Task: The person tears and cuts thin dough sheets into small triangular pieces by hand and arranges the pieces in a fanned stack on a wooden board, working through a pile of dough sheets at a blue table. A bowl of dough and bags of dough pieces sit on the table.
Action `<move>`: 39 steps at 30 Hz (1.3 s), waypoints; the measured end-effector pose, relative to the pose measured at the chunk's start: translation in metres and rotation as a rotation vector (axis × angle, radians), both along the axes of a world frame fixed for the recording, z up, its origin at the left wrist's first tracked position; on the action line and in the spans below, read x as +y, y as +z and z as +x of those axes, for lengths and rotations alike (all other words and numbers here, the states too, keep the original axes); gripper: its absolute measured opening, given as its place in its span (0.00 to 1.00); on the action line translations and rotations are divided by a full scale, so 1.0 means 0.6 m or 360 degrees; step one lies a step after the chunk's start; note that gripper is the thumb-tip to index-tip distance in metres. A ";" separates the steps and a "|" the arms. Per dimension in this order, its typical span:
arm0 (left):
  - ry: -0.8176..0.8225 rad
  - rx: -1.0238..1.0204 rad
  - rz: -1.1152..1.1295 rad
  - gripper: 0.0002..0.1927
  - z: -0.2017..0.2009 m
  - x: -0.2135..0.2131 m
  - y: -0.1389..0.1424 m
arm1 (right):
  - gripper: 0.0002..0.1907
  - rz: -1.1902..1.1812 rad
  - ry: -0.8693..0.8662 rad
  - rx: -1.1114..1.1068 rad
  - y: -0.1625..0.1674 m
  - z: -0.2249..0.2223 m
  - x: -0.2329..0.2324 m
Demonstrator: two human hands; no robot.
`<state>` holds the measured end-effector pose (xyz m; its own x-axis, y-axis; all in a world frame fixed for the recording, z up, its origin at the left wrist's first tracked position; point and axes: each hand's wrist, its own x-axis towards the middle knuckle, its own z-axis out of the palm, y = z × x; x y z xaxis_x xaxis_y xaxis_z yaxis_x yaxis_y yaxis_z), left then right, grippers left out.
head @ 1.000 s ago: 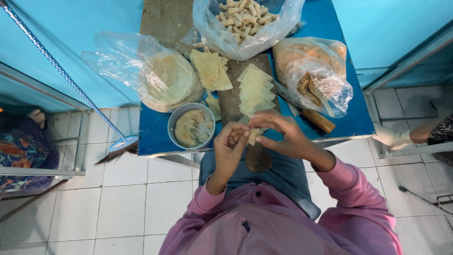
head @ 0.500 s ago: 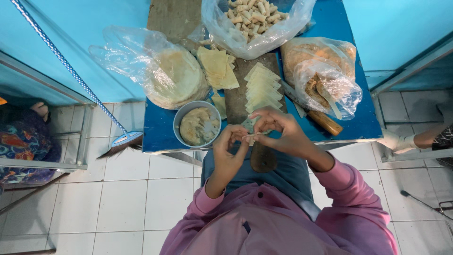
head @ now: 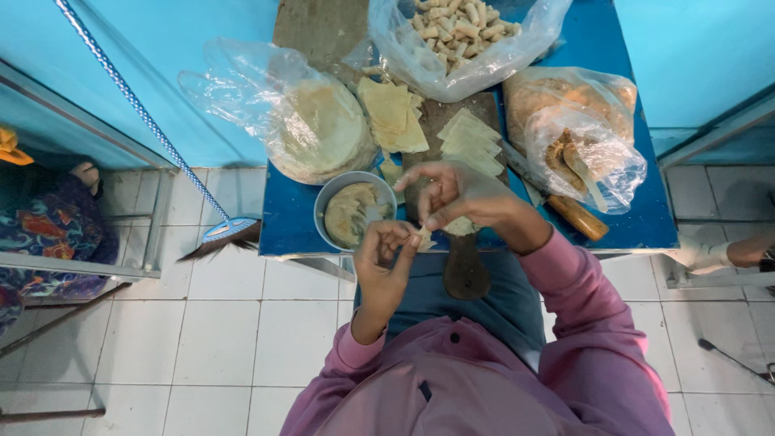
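While both hands meet just over the near edge of the blue table (head: 622,234), they work one small pale pastry piece (head: 423,236) between them; the left hand (head: 386,260) is curled, its thumb and fingertips pinching that piece from below; the right hand (head: 460,192) arches over it from above, its fingers bent and pressed onto the same piece, with a bit of pale wrapper showing under its palm; both wrists come out of pink sleeves.

Just beside the left hand, on the table, stands a round metal bowl (head: 353,211) holding a tan paste; behind the right hand lies a fanned stack of cut wrapper strips (head: 470,142) on a dark wooden board (head: 462,266), whose rounded handle hangs over the table edge above the person's lap; a second heap of yellowish square wrappers (head: 391,118) lies left of the strips; further left a clear plastic bag holds a stack of round flat sheets (head: 321,129); at the far edge another clear bag is filled with small rolled pieces (head: 460,28); on the right a plastic bag (head: 583,133) covers brownish filling, and a wooden-handled tool (head: 575,216) lies below it; a broom (head: 218,234) leans by the table's left side on the tiled floor.
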<state>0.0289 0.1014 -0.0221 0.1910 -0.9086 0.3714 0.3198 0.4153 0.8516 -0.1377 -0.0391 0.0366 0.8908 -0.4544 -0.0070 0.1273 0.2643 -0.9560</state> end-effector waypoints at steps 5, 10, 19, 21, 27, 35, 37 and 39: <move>0.0118 -0.0005 -0.0062 0.09 0.022 0.005 -0.009 | 0.32 0.0162 0.0013 -0.0216 -0.006 0.027 -0.005; 0.0129 0.0068 0.0090 0.12 0.046 0.008 -0.015 | 0.29 -0.0260 -0.0582 -0.0179 0.002 0.029 -0.030; 0.0353 -0.0291 0.0025 0.15 0.036 0.013 0.017 | 0.22 -0.1621 -0.1003 0.0413 0.005 0.055 0.005; 0.0400 -0.0392 -0.0041 0.18 0.030 0.013 0.029 | 0.19 -0.1223 -0.0821 0.0334 0.012 0.031 0.038; 0.0384 -0.0674 -0.0212 0.18 -0.015 0.001 0.049 | 0.24 -0.1132 -0.0796 0.0320 0.011 -0.032 0.123; 0.0234 -0.1112 -0.0193 0.17 -0.054 -0.029 0.029 | 0.29 -0.0947 -0.1495 0.0389 -0.037 -0.073 0.119; 0.0182 -0.1040 -0.0106 0.19 -0.063 -0.039 0.019 | 0.28 -0.0768 -0.1488 0.0202 -0.056 -0.068 0.117; 0.0244 -0.1007 -0.0106 0.19 -0.070 -0.051 0.010 | 0.26 -0.0630 -0.1506 0.0083 -0.073 -0.064 0.116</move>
<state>-0.0130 0.0707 -0.0159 0.0425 -0.8596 0.5092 -0.3015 0.4749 0.8268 -0.1759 0.0306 -0.0070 0.1691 -0.9486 0.2675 0.0751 -0.2582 -0.9632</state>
